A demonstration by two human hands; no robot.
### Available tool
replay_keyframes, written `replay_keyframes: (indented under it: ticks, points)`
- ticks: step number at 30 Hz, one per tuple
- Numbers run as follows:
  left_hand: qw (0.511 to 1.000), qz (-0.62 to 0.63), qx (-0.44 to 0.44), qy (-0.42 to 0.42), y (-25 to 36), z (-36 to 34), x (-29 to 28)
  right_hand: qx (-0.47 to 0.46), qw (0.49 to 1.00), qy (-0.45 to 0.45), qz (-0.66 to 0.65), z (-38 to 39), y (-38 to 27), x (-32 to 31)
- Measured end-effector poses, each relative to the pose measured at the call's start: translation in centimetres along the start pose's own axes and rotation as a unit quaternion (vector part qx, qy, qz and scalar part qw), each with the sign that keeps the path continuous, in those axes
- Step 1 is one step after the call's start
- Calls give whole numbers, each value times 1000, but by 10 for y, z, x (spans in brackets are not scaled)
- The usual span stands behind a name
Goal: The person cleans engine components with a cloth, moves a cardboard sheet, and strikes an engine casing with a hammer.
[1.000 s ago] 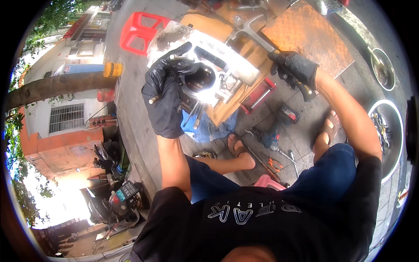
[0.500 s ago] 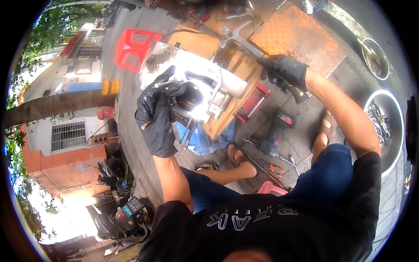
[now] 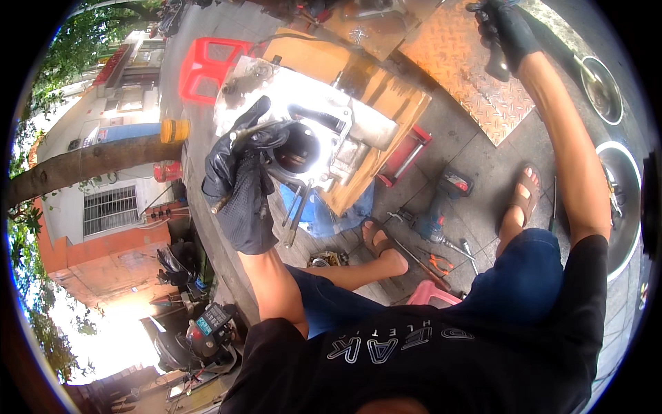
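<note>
A silver engine case (image 3: 372, 127) with a round dark bore lies on a wooden block (image 3: 396, 110). My black-gloved left hand (image 3: 245, 172) grips its left side, beside the bore. Two thin metal rods (image 3: 241, 131) stick out around the glove; what the fingers hide beneath them I cannot see. More studs (image 3: 295, 217) jut from the case toward me. My gloved right hand (image 3: 509, 34) is raised far to the upper right, closed around a hammer's handle (image 3: 497, 65). The hammer's head does not show clearly now.
A rusty tread plate (image 3: 469, 76) lies beyond the block. On the paving are a cordless impact wrench (image 3: 438, 207), orange-handled pliers (image 3: 440, 263) and a blue cloth (image 3: 324, 217). Metal bowls (image 3: 610, 96) stand at the right, a red stool (image 3: 200, 69) at the far left.
My right hand has swung up and away to the right with the hammer, off the engine case. My left hand stays on the case, shifted slightly left.
</note>
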State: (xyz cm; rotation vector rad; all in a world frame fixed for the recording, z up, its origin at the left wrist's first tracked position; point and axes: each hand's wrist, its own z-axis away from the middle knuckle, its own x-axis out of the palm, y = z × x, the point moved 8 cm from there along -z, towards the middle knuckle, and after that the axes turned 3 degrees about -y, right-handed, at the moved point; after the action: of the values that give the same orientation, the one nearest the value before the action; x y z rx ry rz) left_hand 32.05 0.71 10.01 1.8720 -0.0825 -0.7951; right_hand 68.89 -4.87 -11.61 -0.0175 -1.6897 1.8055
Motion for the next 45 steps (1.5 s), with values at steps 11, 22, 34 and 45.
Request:
replay_keyframes:
  ticks: [11,22,34,45]
  points:
    - [993,102,50,-7,9,10,-6,167,964,-143,150,82,65,103]
    - [992,87,41,-82,33,25,-19,248,942,-117,193,130,52,105]
    - [976,132,6,175,-51,49,-112,244,930,-73,264,186,-26,122]
    - [970,140,-40,196,-86,54,-143,226,961,-23,155,241,-15,151]
